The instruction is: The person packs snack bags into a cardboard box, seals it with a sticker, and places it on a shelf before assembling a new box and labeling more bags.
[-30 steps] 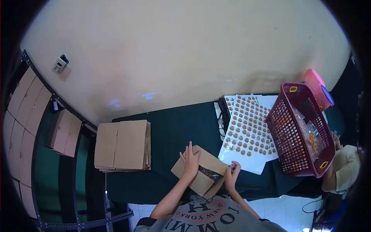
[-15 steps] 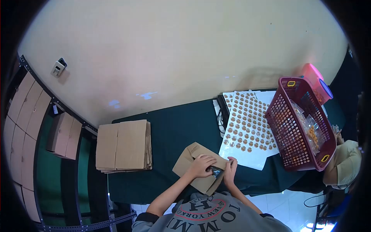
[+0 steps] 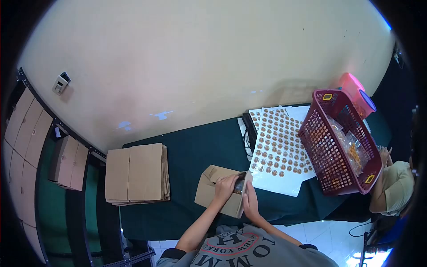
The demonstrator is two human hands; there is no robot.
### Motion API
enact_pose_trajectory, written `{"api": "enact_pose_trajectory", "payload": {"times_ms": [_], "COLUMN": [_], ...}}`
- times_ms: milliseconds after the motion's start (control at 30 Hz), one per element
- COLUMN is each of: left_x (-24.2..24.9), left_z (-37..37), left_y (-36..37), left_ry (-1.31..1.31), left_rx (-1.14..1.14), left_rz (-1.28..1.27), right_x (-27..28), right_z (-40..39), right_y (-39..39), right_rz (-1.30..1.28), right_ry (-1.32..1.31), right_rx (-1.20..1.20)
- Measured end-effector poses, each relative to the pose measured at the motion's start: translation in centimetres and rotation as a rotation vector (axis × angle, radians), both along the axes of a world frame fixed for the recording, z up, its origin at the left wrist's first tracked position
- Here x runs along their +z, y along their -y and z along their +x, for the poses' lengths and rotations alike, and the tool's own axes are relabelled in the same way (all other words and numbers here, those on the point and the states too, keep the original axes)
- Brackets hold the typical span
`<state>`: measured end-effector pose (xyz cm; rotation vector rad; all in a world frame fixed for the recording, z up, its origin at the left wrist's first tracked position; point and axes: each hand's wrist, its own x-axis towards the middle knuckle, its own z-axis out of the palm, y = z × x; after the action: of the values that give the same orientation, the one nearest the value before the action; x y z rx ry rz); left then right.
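A brown cardboard box (image 3: 205, 190) sits at the front edge of the table, near my body. Through the gap at its right end shows something shiny and dark in clear plastic (image 3: 239, 185); its kind cannot be made out. My left hand (image 3: 226, 188) lies over the top of the box, its fingers curled at the edge of that gap. My right hand (image 3: 250, 203) presses on the raised end flap (image 3: 247, 180) from the right side, fingers pointing up. Between them the two hands grip the box.
Flattened cardboard boxes (image 3: 138, 173) are stacked at left. Sheets of round stickers (image 3: 280, 142) lie right of centre. A maroon basket (image 3: 327, 147) holds bagged goods, with pink tubs (image 3: 353, 84) behind. Another person's arm (image 3: 380, 191) is at right. Shelves with boxes (image 3: 66, 160) stand left.
The right end flap has swung up and now stands against my right hand. My right hand has shifted left and down along it. The camera view has moved slightly.
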<state>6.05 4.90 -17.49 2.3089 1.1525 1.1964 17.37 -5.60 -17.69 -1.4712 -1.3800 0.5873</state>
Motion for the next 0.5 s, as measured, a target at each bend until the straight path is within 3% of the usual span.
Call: {"api": "enact_pose_trajectory", "payload": {"times_ms": [133,300,400,500], "left_x": [0.0,0.7,2.4,1.5], "left_z": [0.2,0.1,-0.3,-0.4], "left_y": [-0.6,-1.5,-2.1,-2.8], "left_ry": [0.059,0.086,0.039,0.007], "left_rx": [0.022,0.083,0.023,-0.010], "left_rz": [-0.025,-0.111,-0.324,-0.188], "right_x": [1.6,1.7,2.0,2.0], "right_z": [0.1,0.9,1.0,0.8], "right_y": [-0.8,-2.1,-2.2,-2.3], "right_rz": [-0.055,-0.055,-0.041,-0.022], "right_ry": [0.321,0.463,0.597,0.732], "right_rx": [0.078,0.133,0.174,0.204]}}
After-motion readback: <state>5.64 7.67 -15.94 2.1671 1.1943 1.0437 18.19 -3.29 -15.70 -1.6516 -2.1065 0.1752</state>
